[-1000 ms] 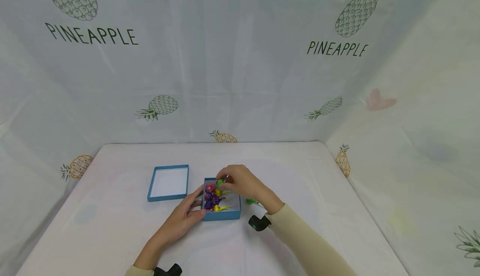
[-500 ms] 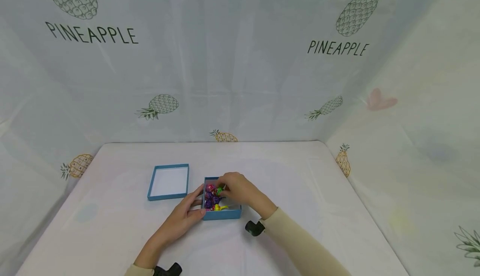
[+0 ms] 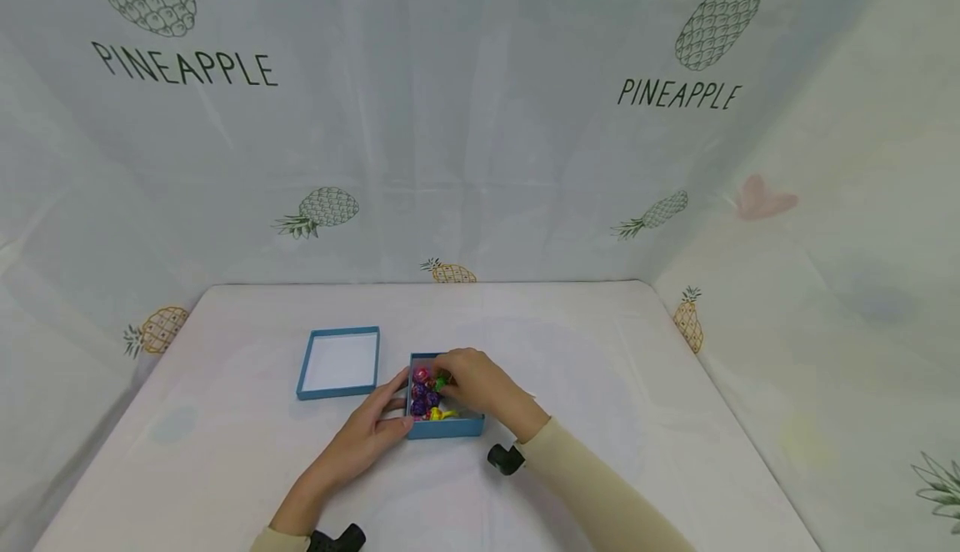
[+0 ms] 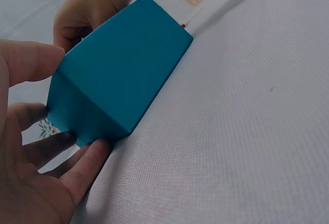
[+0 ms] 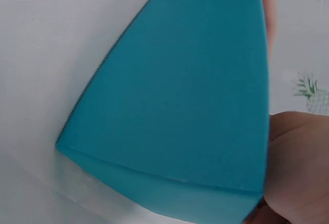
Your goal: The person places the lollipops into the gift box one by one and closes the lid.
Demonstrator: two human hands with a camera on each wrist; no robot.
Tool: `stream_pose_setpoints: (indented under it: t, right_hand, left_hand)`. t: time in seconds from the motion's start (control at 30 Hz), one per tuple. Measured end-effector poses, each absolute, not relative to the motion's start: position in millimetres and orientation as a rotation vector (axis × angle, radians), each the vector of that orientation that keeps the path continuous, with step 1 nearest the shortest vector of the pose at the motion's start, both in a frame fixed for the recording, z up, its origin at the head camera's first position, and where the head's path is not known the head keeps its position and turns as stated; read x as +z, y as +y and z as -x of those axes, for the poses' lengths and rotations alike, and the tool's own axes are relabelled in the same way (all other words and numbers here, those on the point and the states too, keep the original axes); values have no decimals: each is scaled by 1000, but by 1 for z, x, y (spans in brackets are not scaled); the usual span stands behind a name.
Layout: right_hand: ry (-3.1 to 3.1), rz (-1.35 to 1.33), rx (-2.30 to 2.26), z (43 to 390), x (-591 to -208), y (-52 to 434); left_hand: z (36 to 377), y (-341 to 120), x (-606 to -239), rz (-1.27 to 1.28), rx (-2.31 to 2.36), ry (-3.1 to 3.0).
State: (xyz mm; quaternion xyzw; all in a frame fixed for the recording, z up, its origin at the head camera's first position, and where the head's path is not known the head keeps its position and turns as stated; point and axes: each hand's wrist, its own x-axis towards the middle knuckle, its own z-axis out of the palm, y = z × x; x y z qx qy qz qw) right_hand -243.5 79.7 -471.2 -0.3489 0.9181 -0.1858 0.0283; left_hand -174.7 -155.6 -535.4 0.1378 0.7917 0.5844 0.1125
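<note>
The blue open box point(image 3: 446, 429) stands on the table, with several wrapped lollipops point(image 3: 422, 398) in red, purple and yellow along its left side. My left hand point(image 3: 370, 435) holds the box's left side, thumb at the near corner; the left wrist view shows its fingertips against the box wall point(image 4: 123, 70). Inside the box, my right hand point(image 3: 477, 382) pinches a green-wrapped lollipop point(image 3: 441, 384), and the hand covers the box's right part. In the right wrist view the box wall point(image 5: 169, 90) hides the fingertips of that hand.
A shallow blue lid point(image 3: 337, 392) with a white inside lies left of the box, hollow side up. The white-covered table point(image 3: 600, 352) meets pineapple-printed cloth at the back and sides.
My right hand has moved slightly nearer to me with the green lollipop, deeper into the box. A green piece seen earlier on the table behind it is now hidden. My left hand stays put.
</note>
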Motion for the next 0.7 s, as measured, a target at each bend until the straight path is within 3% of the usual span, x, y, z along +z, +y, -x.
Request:
stream_pose_setpoints:
  t: [0.43,0.7]
  right_hand:
    - [2848,1017,-484,235,-463,82]
    - [2842,1050,-726,243,-445,107]
  left_hand:
    - [174,-155,-535,-392,1711,2319]
    - [174,-153,-535,-363,1670,2366]
